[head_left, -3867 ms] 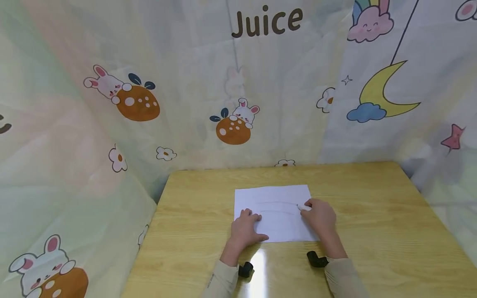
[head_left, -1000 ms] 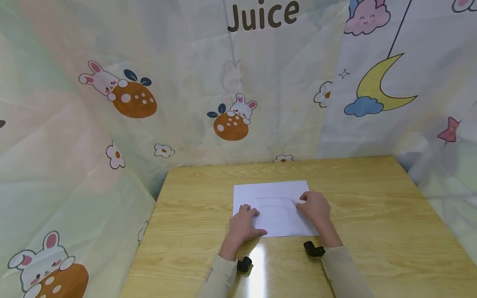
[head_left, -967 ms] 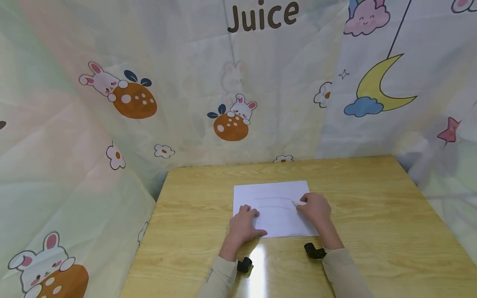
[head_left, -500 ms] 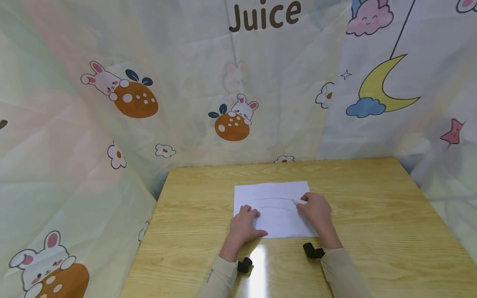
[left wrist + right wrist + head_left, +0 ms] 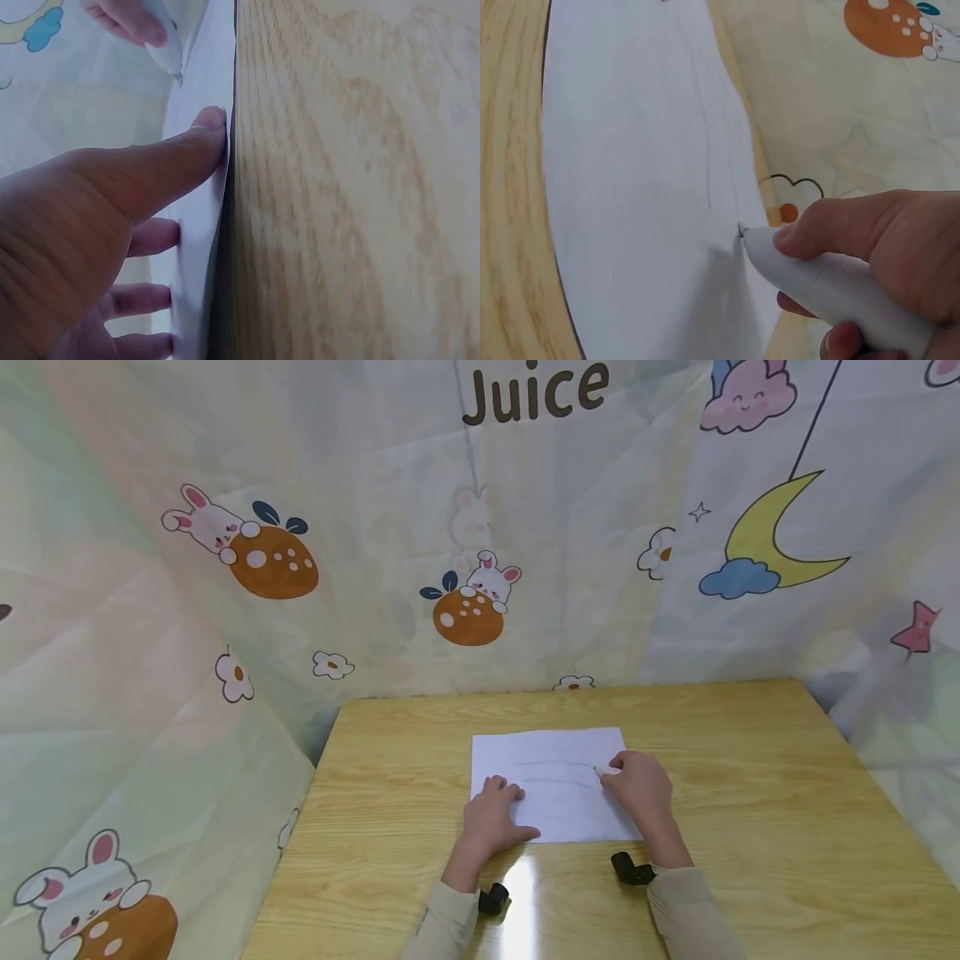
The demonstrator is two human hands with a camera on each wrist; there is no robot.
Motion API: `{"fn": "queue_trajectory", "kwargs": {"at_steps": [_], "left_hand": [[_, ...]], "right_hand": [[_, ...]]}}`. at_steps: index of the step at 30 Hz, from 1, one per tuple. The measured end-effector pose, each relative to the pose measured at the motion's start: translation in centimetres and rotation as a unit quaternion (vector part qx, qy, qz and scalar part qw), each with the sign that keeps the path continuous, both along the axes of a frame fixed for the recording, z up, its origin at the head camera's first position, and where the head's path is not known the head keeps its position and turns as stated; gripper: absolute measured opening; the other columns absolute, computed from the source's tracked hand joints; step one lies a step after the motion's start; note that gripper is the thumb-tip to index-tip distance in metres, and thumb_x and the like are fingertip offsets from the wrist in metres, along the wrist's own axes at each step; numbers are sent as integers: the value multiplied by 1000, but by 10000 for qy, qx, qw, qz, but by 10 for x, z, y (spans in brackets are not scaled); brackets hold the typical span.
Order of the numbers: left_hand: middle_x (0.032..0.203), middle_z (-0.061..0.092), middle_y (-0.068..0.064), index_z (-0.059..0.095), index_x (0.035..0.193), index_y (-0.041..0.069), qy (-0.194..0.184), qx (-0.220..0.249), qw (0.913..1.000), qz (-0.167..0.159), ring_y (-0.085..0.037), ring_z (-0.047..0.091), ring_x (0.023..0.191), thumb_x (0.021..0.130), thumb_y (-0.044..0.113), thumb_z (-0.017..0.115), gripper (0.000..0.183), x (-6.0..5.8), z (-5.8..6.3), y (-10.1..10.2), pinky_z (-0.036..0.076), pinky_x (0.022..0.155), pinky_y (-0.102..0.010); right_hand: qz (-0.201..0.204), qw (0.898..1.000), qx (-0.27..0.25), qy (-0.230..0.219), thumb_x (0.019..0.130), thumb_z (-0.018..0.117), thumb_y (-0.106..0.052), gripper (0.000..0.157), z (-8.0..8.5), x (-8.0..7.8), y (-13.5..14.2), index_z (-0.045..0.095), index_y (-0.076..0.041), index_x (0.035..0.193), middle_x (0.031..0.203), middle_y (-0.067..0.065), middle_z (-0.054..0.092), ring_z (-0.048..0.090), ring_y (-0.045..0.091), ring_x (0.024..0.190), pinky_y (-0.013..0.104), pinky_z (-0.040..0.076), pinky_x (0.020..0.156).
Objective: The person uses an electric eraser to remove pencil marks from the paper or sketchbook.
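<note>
A white sheet of paper (image 5: 558, 820) lies on the wooden table with two faint, roughly parallel lines across it. On its lower left part rests my left hand (image 5: 491, 817), fingers spread, thumb on the near edge; in the left wrist view the fingertips press the sheet. My right hand (image 5: 641, 787), at the right edge, grips a thick white pen-shaped tool (image 5: 832, 289) with a small metal tip. That tip touches the paper at the right end of the upper line. Whether the lines are cuts or marks I cannot tell.
The wooden table (image 5: 765, 810) spreads around the sheet. Behind and to the left hangs a printed cloth (image 5: 375, 527) with rabbits, a moon and flowers. Black wrist mounts (image 5: 632, 868) stick out at both cuffs.
During the last second the tool's tip shifts slightly right at the end of the upper line. My left hand stays in place on the paper. The head view tilts a little.
</note>
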State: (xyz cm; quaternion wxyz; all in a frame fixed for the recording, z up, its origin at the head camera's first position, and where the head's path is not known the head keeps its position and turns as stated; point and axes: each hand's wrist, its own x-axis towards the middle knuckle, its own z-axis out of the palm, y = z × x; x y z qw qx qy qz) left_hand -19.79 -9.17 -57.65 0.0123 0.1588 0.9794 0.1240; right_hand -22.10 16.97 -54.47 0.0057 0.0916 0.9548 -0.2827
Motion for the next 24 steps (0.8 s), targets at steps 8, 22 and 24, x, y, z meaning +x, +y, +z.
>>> {"fn": "queue_trajectory", "kwargs": {"at_steps": [8, 22, 24], "left_hand": [[124, 53, -9, 68, 118, 22, -88, -25, 10000, 35, -25, 56, 103, 67, 63, 79, 67, 1, 2, -1, 51, 70, -42], [123, 54, -9, 69, 116, 21, 1, 47, 9999, 91, -25, 57, 102, 65, 61, 81, 65, 5, 2, 2, 51, 69, -42], [123, 54, -9, 69, 116, 21, 44, 38, 9999, 92, -25, 56, 103, 65, 61, 81, 66, 4, 3, 2, 51, 70, -42]], "right_hand": [[-45, 9999, 23, 132, 79, 73, -20, 28, -2, 1, -2, 72, 0, 97, 97, 17, 70, 64, 32, 82, 48, 50, 65], [66, 9996, -53, 254, 79, 73, -20, 25, -4, 1, -7, 72, 0, 95, 95, 16, 69, 64, 32, 82, 47, 50, 65], [90, 9997, -36, 228, 78, 74, -20, 25, -1, 2, -6, 72, -1, 93, 94, 16, 69, 64, 31, 82, 47, 50, 64]]}}
